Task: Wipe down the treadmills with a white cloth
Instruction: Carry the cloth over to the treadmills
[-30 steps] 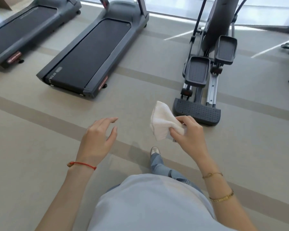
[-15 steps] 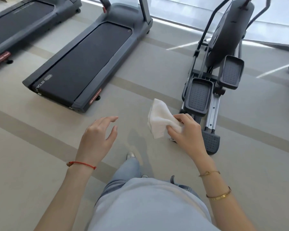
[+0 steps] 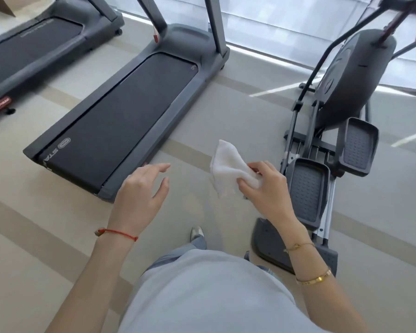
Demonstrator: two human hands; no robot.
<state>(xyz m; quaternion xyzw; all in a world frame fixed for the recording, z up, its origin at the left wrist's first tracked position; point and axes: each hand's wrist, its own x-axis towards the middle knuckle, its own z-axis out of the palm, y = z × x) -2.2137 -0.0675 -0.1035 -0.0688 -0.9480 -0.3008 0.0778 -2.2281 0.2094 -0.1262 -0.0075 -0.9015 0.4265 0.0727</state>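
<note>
White crumpled cloth point(image 3: 228, 168) pinched in right hand point(image 3: 265, 191), fingers curled round it, held in the air over beige floor point(image 3: 226, 97) between dark grey treadmill point(image 3: 123, 121) and elliptical trainer point(image 3: 322, 164). Left hand point(image 3: 142, 193) empty, fingers loosely spread.

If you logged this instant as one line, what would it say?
phase: approach | right hand: holds cloth | left hand: open, empty | treadmill: ahead, untouched | elliptical: at right
</note>
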